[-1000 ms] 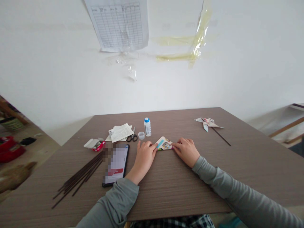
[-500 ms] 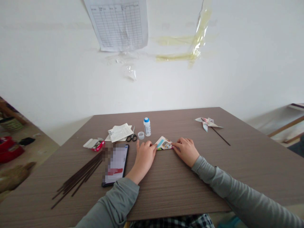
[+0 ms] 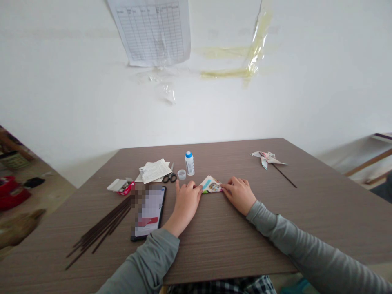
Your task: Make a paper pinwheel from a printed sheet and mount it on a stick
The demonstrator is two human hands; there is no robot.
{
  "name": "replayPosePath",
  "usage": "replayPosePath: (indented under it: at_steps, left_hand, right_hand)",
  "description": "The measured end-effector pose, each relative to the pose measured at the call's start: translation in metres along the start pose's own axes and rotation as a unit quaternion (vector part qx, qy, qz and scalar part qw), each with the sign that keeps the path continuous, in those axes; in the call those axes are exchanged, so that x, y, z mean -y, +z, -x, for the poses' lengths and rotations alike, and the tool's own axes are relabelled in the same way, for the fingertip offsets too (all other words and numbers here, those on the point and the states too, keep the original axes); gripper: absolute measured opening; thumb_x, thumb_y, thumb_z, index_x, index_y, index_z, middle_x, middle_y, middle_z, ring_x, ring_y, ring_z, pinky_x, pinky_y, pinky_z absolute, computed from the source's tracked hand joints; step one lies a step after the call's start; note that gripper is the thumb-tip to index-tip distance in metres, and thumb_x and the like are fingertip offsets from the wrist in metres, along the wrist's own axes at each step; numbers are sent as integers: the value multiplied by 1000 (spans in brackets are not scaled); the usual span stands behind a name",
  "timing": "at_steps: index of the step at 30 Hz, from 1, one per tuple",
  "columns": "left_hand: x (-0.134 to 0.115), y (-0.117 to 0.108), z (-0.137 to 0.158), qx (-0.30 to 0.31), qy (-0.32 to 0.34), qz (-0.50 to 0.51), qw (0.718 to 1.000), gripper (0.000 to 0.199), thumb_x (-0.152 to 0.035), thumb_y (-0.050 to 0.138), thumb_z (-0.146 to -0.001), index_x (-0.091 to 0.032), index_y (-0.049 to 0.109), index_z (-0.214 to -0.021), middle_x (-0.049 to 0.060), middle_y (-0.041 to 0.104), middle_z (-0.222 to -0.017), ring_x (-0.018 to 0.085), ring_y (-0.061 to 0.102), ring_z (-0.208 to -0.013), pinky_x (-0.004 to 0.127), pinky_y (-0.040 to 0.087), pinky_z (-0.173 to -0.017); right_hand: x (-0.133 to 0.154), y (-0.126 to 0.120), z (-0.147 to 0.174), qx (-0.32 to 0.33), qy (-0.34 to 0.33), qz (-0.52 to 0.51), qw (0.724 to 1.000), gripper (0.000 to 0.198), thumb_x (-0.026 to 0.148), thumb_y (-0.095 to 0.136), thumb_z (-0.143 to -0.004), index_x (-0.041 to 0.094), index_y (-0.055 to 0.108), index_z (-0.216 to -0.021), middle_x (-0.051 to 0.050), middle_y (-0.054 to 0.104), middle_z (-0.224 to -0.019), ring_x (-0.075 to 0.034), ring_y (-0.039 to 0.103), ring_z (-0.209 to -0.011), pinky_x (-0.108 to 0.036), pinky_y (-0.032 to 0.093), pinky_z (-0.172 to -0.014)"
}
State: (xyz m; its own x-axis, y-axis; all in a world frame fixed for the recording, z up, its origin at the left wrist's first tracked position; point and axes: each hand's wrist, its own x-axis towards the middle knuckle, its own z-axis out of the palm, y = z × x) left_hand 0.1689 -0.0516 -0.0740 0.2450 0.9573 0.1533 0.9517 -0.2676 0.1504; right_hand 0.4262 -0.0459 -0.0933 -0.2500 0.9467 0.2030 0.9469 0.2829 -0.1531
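A small printed paper (image 3: 211,185), folded into a triangle, lies on the table between my two hands. Its point faces the wall and its long folded edge faces me. My left hand (image 3: 187,201) pinches the left corner with its fingertips. At the right corner, my right hand (image 3: 239,193) grips the paper between thumb and fingers. Just beyond the paper stands a white glue bottle (image 3: 190,164) with a blue top, and a clear cap (image 3: 181,174) sits beside it. Black-handled scissors (image 3: 170,177) lie to the left of the cap.
Paper sheets (image 3: 154,170), an open small box (image 3: 122,186), a bundle of dark sticks (image 3: 101,225) and a phone (image 3: 150,214) lie left on the table (image 3: 214,241). A paper pinwheel (image 3: 267,159) on a stick rests at the right. The white wall (image 3: 214,114) borders the far edge.
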Motion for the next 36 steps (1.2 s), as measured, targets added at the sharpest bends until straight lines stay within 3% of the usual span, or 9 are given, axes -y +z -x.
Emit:
replayPosePath:
  at_steps: [12,23,30,36]
  left_hand:
    - [0,1,1,-23,0,10,1000,36,-19,72,-126,-33,103,-140,11,92,-133,36,88,-119,83,37,-154]
    - [-4,-2,0,2,-9,-10,1000,40,-19,68,-128,-31,102,-145,13,92,-139,38,88,-127,85,36,-155]
    - [-4,0,-7,-11,3,-20,1000,37,-28,65,-131,-29,101,-125,12,91,-132,35,84,-129,78,45,-149]
    - [-11,-6,-3,0,1,-13,1000,29,-23,71,-128,-25,99,-122,11,92,-128,34,91,-121,76,45,-150]
  right_hand:
    - [-2,5,-1,-9,0,5,1000,38,28,69,-130,37,101,-149,-16,89,-134,-35,82,-123,-47,58,-111]
    - [-1,4,-1,-8,5,-1,1000,37,29,69,-130,35,103,-145,-17,89,-135,-35,82,-122,-48,59,-112]
    - [-2,3,0,-3,6,-7,1000,38,33,68,-131,36,102,-148,-17,88,-135,-35,79,-123,-49,57,-113]
    - [-2,3,2,-4,-12,-17,1000,35,34,73,-131,37,102,-149,-16,89,-133,-35,81,-124,-50,59,-114]
